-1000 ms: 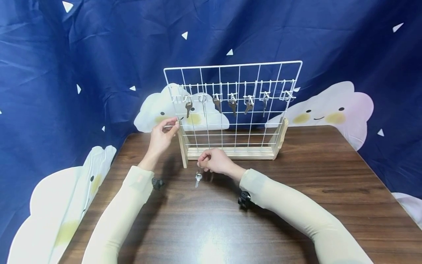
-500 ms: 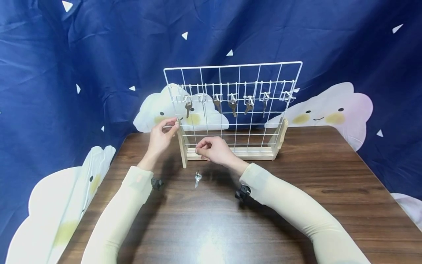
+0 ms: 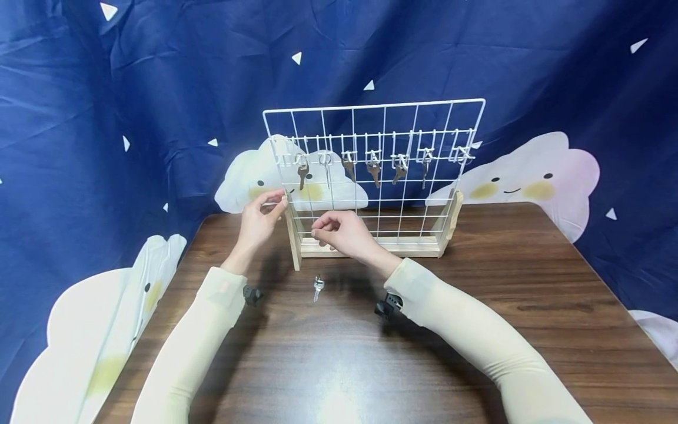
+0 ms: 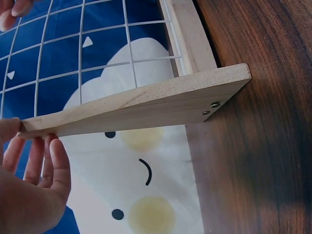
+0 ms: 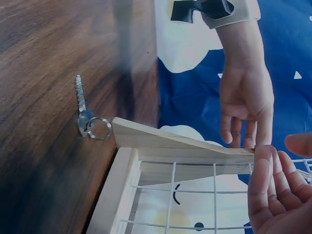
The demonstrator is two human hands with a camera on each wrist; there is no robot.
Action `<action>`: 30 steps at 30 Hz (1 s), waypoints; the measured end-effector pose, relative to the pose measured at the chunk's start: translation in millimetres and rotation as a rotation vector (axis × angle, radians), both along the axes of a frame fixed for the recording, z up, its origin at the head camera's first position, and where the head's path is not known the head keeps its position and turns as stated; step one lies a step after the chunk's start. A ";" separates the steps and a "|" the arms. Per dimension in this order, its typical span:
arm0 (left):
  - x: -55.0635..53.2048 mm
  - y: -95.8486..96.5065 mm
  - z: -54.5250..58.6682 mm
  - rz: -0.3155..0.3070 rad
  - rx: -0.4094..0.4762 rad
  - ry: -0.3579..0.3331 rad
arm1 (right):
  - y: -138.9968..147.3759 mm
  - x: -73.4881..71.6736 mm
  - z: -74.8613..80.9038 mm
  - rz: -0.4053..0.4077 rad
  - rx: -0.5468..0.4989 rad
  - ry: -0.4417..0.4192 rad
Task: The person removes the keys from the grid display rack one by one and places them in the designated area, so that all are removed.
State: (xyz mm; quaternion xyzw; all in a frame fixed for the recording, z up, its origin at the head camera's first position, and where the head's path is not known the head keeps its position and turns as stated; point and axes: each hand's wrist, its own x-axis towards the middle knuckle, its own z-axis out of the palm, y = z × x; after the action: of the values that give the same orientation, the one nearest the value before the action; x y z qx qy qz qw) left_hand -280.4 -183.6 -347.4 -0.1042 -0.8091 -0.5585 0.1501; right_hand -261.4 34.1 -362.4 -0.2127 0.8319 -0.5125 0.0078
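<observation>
My left hand [image 3: 258,222] pinches the top of the rack's left wooden side post [image 4: 136,105] between thumb and fingers. In front of the rack a silver key [image 5: 85,119] with a small ring [image 5: 100,128] lies flat on the table, near the foot of that post. My right hand [image 3: 346,235] hovers above and behind the key, before the lower part of the white wire grid [image 3: 371,106]. Its fingers are loosely bent, with thumb and fingertips apart in the right wrist view and nothing between them.
Several keys, one of them a brown key [image 3: 373,171], hang from white hooks in a row across the grid. A wooden base bar [image 3: 402,246] joins the two side posts. Behind the brown table [image 3: 508,282] hangs a blue curtain [image 3: 212,70] with cloud prints.
My right hand has let go of the key's ring and risen away from it toward the grid. On the table the key stays where it was. The left hand keeps its hold.
</observation>
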 end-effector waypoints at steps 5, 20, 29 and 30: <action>0.8 -0.2 0.9 0.000 0.000 -0.008 | 1.0 -0.3 7.1 -0.018 -0.044 -0.013; 0.2 -0.3 -0.2 0.004 0.011 -0.009 | -5.2 -1.6 22.9 -0.049 -0.164 0.010; 0.0 0.4 -0.1 0.003 0.002 -0.011 | -12.7 -2.8 33.6 -0.090 -0.242 0.040; -0.1 0.2 -0.1 0.004 -0.001 -0.011 | -13.4 -3.6 34.1 -0.092 -0.250 0.042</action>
State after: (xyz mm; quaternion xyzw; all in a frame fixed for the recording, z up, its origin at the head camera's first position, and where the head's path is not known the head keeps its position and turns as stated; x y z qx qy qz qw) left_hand -280.5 -183.4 -347.5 -0.0995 -0.8103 -0.5585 0.1467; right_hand -265.0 20.6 -328.3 -0.1842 0.7703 -0.6076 -0.0599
